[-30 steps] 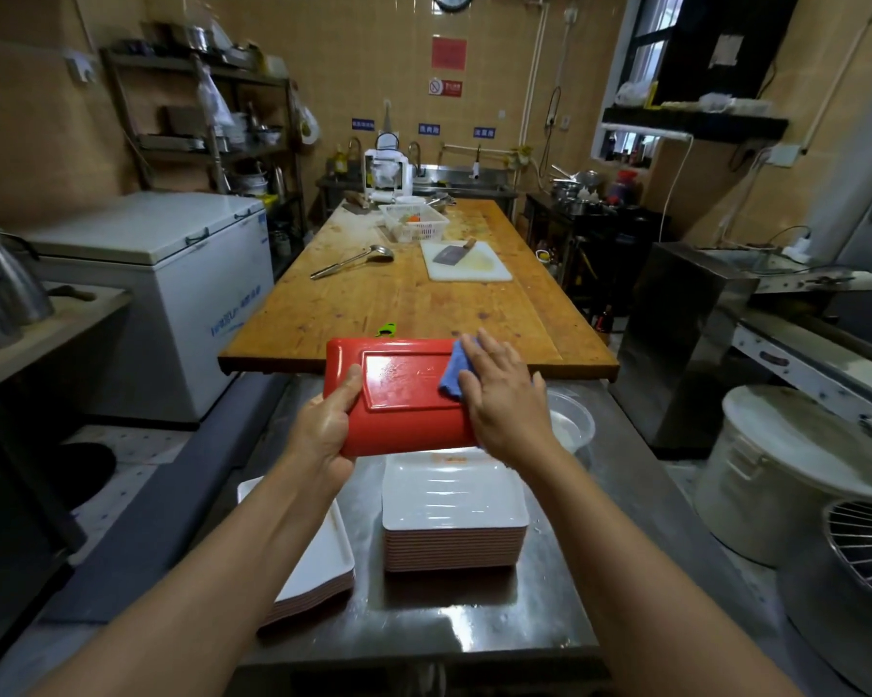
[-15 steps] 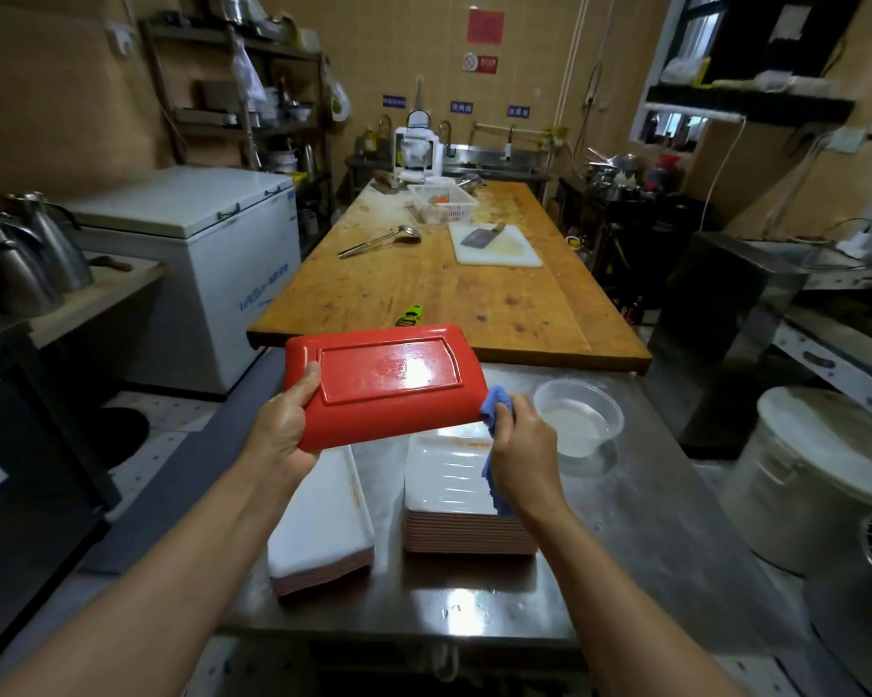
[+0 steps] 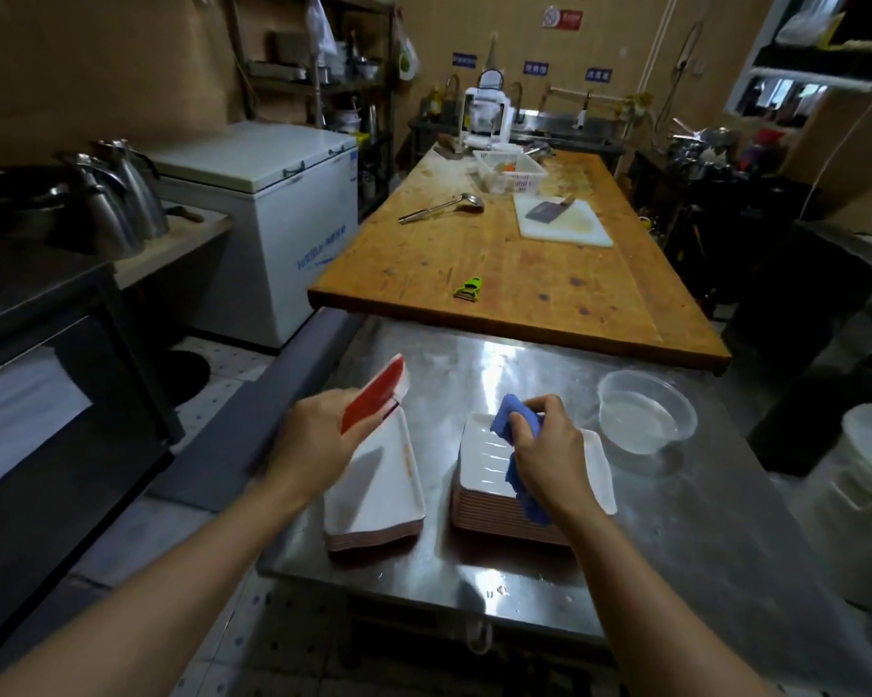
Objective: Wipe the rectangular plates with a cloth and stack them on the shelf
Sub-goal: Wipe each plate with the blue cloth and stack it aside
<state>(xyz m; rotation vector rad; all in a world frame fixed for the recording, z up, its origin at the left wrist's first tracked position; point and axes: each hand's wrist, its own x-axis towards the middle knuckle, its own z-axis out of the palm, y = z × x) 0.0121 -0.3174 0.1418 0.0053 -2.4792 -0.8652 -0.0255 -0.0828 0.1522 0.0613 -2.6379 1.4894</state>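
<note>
Tilting on edge, red plate (image 3: 373, 400) in left hand (image 3: 318, 445) grip; right hand (image 3: 549, 447) clutches cloth (image 3: 517, 445)

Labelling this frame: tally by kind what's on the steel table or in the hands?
Plate stacks: 2, left stack, right stack
Red plate: 1, held by left hand
Blue cloth: 1, gripped by right hand
Clear bowl: 1
Total: 5
</note>
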